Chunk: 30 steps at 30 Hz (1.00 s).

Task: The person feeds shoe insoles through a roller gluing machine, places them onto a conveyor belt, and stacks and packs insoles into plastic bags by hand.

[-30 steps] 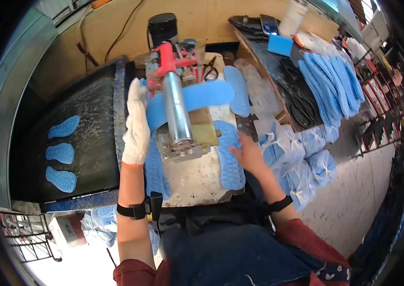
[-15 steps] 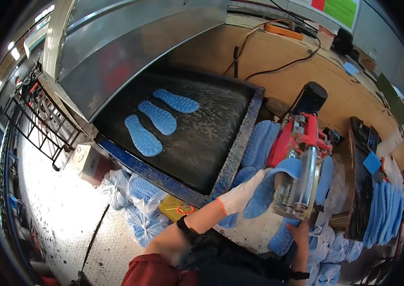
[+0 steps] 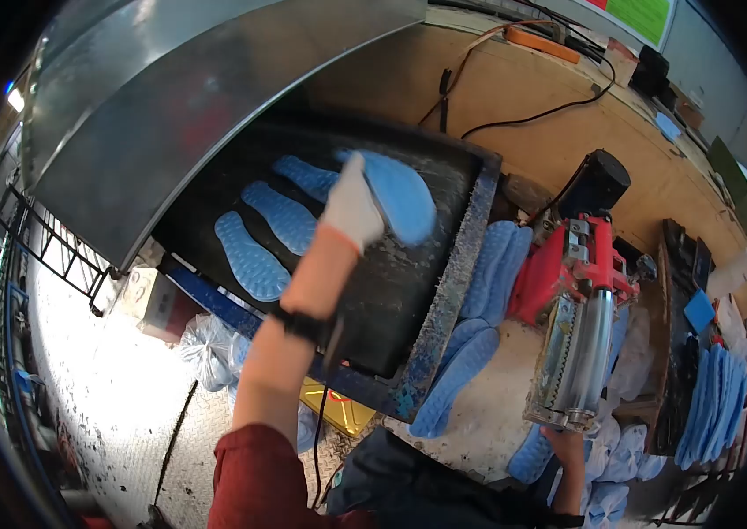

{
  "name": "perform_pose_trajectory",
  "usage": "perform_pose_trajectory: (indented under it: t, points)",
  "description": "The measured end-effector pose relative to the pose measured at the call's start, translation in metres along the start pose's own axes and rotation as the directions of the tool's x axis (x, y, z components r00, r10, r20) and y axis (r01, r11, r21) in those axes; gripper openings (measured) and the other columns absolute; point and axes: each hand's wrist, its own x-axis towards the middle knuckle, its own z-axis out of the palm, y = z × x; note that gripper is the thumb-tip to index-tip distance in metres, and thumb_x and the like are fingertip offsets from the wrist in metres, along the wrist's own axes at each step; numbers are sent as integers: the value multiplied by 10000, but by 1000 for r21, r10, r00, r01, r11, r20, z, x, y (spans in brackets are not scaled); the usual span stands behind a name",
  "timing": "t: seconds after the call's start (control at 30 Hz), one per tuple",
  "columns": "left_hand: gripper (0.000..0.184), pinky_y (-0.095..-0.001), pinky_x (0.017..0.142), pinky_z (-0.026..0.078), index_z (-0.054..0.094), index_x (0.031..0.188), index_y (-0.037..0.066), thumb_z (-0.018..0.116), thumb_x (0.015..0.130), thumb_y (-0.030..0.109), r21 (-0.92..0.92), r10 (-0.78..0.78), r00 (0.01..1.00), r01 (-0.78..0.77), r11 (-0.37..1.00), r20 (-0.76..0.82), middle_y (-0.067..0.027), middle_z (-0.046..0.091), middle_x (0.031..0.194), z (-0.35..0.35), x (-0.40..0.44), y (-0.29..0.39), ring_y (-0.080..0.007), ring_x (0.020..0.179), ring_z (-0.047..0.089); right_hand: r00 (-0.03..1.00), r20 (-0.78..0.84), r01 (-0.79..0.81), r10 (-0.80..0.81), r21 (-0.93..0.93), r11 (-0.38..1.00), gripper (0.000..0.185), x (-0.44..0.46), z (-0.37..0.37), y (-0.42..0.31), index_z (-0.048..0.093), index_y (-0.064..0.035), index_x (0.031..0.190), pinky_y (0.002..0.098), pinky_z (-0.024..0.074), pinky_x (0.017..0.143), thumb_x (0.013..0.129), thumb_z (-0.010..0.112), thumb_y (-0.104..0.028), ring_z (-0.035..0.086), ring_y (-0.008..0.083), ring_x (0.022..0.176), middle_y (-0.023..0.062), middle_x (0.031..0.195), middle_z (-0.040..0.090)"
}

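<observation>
My left hand [image 3: 354, 210], in a white glove, grips a blue insole [image 3: 402, 196] by its edge above the black conveyor belt [image 3: 365, 309]. That insole is slightly blurred by motion. Three more dimpled blue insoles lie side by side on the belt, the nearest insole [image 3: 252, 257] left of my forearm. Bare, my right hand [image 3: 566, 446] is at the lower end of the red machine with metal rollers [image 3: 578, 353], its fingers mostly hidden below it. Beside this hand lies another blue insole [image 3: 530, 455].
Stacked blue insoles [image 3: 490, 273] lie between the belt's blue frame [image 3: 448, 304] and the roller machine. A metal hood [image 3: 188, 115] covers the belt's far left. At right, a row of blue insoles [image 3: 713, 406] stands upright. Plastic bags [image 3: 206, 353] sit on the floor.
My left hand has moved up and left from the roller machine, carrying the insole over the belt. My right hand stays by the machine's lower end. The view has shifted slightly.
</observation>
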Motion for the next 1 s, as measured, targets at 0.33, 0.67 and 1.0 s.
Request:
perform_pose_trajectory:
  t: [0.33, 0.67, 1.0]
  points:
    - [193, -434, 941, 370, 520, 1032, 120, 388, 984, 254, 617, -102, 894, -215, 757, 436, -72, 506, 917, -61, 78, 69, -245, 967, 476, 989, -28, 147, -148, -28, 989, 432, 9, 6, 15, 574, 12, 1149, 362, 470, 874, 752, 723, -72, 599, 253, 992, 118, 1089, 627]
    - [601, -436, 1048, 391, 261, 1452, -31, 360, 1024, 380, 637, 211, 971, -231, 735, 108, -273, 414, 1382, 78, -179, -85, -350, 1241, 475, 807, -556, 348, -197, 179, 920, 366, -6, -69, -78, 567, -59, 1256, 325, 449, 823, 891, 587, -48, 563, 210, 944, 75, 1063, 600]
    - [823, -462, 1164, 169, 113, 1514, 10, 330, 976, 593, 537, 56, 879, -338, 773, 473, -258, 127, 1555, 175, -187, -199, -362, 1452, 143, 590, -361, 647, -722, -323, 690, 479, 5, -96, -167, 624, -159, 1231, 374, 475, 850, 790, 626, 28, 559, 311, 1021, 130, 1088, 583]
